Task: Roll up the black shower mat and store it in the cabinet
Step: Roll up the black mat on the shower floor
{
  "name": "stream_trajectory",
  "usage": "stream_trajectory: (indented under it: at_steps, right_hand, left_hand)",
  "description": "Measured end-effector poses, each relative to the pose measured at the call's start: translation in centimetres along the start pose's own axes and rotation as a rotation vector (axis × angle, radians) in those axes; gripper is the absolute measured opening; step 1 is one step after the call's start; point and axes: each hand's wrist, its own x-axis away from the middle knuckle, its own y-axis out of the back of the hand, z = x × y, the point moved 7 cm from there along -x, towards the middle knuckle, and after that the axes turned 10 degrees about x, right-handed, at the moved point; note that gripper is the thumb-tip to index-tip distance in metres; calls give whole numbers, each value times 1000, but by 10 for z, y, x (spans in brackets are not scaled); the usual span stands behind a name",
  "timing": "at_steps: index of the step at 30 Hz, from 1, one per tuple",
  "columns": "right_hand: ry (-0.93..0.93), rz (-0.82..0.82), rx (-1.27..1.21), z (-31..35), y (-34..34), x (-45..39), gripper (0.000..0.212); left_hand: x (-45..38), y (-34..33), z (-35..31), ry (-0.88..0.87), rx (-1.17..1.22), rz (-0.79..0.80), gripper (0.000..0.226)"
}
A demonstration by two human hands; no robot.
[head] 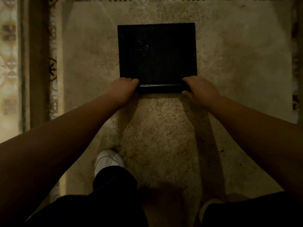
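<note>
The black shower mat [157,53] lies flat on a beige shaggy rug, its surface a fine grid. Its near edge is curled into a short, tight roll [160,87] running left to right. My left hand [123,89] grips the left end of that roll, fingers over the top. My right hand [199,88] grips the right end, thumb at the near side. No cabinet is in view.
The beige rug [164,136] covers most of the floor. Patterned tiles [9,46] and a brown strip [37,63] run along the left. My white shoe [108,160] and dark trouser legs stand on the rug close below.
</note>
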Motion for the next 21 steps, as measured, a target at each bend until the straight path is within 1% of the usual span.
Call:
stream_trajectory:
  at_steps: [1, 2, 3, 5, 6, 9, 11, 14, 19, 21]
  right_hand:
    - [27, 3, 54, 4, -2, 1, 58]
    - [39, -1, 102, 7, -3, 1, 54]
    - [29, -16, 125, 8, -2, -2, 47]
    - [-34, -8, 90, 5, 5, -11, 33]
    - [-56, 37, 55, 2, 7, -16, 33]
    - [-17, 242, 58, 1, 5, -19, 48]
    - [-6, 277, 92, 4, 1, -13, 54]
    - [-25, 268, 43, 4, -1, -12, 52]
    - [-64, 339, -69, 0, -1, -21, 45]
    - [-102, 349, -146, -4, -3, -23, 44]
  left_hand:
    - [-2, 1, 2, 5, 15, 6, 34]
    - [-3, 2, 4, 9, 30, 11, 33]
    - [-4, 2, 6, 14, 38, 18, 33]
    - [-7, 2, 9, 35, 52, 40, 33]
    - [-9, 2, 11, 53, 74, 65, 34]
    - [-12, -6, 18, 99, 190, 197, 42]
    - [-8, -11, 20, 123, 237, 244, 43]
    - [-4, -14, 16, 104, 192, 177, 45]
    - [-5, -12, 0, 19, -26, 26, 54]
    - [-4, -14, -6, -7, -83, 2, 49]
